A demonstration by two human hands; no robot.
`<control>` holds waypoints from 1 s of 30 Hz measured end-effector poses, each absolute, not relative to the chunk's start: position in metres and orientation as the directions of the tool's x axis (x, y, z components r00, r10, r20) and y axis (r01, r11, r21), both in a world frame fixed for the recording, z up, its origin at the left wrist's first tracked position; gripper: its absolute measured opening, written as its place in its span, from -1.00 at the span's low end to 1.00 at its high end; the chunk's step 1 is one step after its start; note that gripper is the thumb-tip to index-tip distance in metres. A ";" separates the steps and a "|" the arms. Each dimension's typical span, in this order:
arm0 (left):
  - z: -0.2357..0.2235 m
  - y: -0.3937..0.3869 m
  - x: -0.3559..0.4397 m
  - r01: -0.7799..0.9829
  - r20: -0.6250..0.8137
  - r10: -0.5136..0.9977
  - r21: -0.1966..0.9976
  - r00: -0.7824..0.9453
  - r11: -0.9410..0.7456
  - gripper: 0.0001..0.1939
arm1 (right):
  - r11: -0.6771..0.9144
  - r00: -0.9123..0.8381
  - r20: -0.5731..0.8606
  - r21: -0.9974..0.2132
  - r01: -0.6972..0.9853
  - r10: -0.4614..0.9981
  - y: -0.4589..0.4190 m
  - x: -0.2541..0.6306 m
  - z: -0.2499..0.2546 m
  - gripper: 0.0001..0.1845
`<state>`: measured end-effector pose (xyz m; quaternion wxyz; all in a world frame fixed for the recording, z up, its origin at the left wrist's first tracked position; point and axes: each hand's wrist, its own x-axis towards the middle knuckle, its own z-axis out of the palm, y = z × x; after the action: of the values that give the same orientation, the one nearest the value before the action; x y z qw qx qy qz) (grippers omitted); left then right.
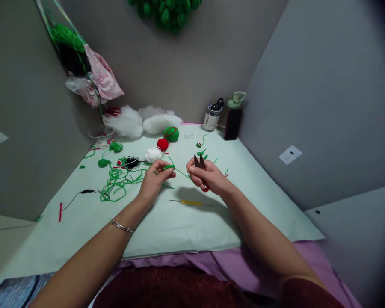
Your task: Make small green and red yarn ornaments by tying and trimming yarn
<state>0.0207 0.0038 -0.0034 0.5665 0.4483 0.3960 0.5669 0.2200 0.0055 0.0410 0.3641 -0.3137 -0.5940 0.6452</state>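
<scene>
Between thumb and fingers, my left hand (156, 179) pinches a small green crochet piece (169, 167). From it a green yarn strand (181, 172) runs taut to my right hand (208, 175). That hand is closed around a pair of scissors (199, 161), dark blades pointing up and away, a red handle showing below the palm. The strand's end at my right fingers is hidden. Below both hands, a crochet hook with a yellow handle (191, 203) lies on the table. Loose green yarn (115, 184) is tangled to the left of my left hand.
White (153, 155), red (162, 144) and green (171, 134) yarn balls sit behind my hands, with white stuffing (125, 122) farther back. Small green pieces (201, 153) lie beyond the scissors. A pen jar (211, 119) and a dark phone (232, 124) against a bottle (235, 101) stand at the back right.
</scene>
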 end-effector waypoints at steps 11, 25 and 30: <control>-0.004 0.005 0.019 -0.280 0.054 0.998 0.959 0.027 -0.044 -0.70 | -0.030 -0.672 -0.056 -0.998 0.051 0.738 0.015 0.246 0.049 -0.70; -0.006 -0.001 0.026 -0.260 0.086 0.991 0.964 0.099 -0.057 -0.66 | 0.313 -0.359 0.212 -0.916 0.252 0.909 0.014 0.210 0.027 -0.71; -0.009 -0.002 0.027 -0.229 0.141 0.983 0.967 0.119 -0.111 -0.72 | 0.351 -0.305 0.255 -0.880 0.320 0.918 0.014 0.206 0.020 -0.78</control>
<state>0.0269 -0.0021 -0.0085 0.5523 0.5045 0.3736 0.5485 0.2062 0.0140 0.0200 0.4017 -0.4314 -0.7170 0.3721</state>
